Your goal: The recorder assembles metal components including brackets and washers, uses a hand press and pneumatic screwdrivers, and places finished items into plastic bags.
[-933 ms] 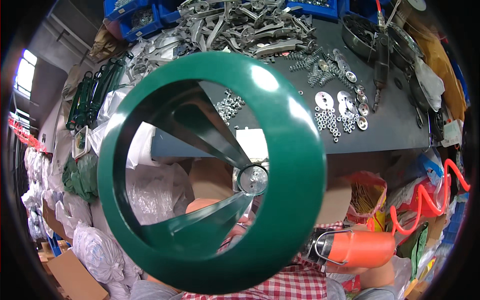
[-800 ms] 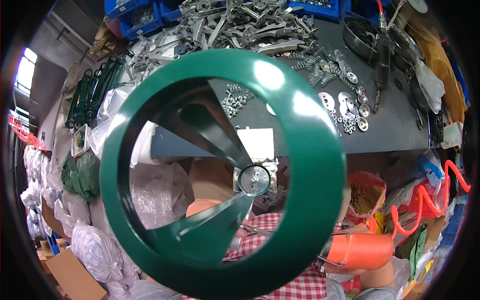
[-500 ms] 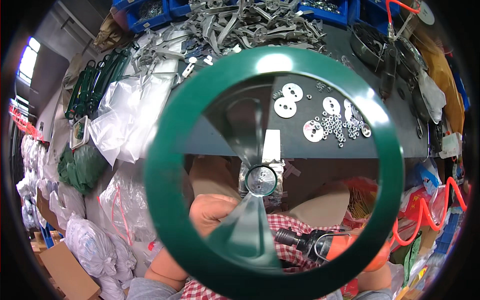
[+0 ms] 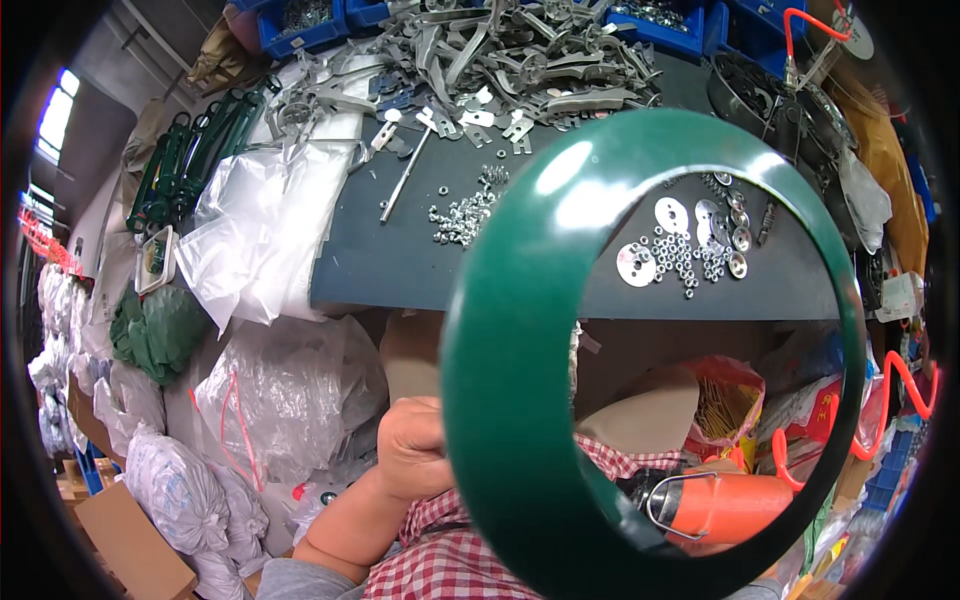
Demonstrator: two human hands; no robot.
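Note:
A large glossy green metal ring [image 4: 505, 300] with a broad sloping rim fills the middle and right of the view, close to the camera and tilted. My left hand [image 4: 412, 445] is closed at its left side, and the fingertips are hidden behind the rim. Through the ring's opening shows an orange-and-black power screwdriver [image 4: 735, 505] with a wire hanging loop, lying sideways. A little of my right hand [image 4: 718, 466] shows by the tool's body; the rim covers much of it.
The grey worktable [image 4: 390, 275] bears heaped metal levers [image 4: 530, 60], small nuts [image 4: 675, 260], round discs [image 4: 636, 264] and a thin rod [image 4: 407, 170]. Blue bins [image 4: 655, 30] line the back. Green tubular parts [image 4: 185, 160] and plastic sheeting [image 4: 265, 220] lie left; a coiled orange hose [image 4: 905, 390] hangs right.
The green ring has swung right and turned more edge-on, so its inner spokes and central hub no longer show. My left hand stays near it; the screwdriver has shifted slightly right.

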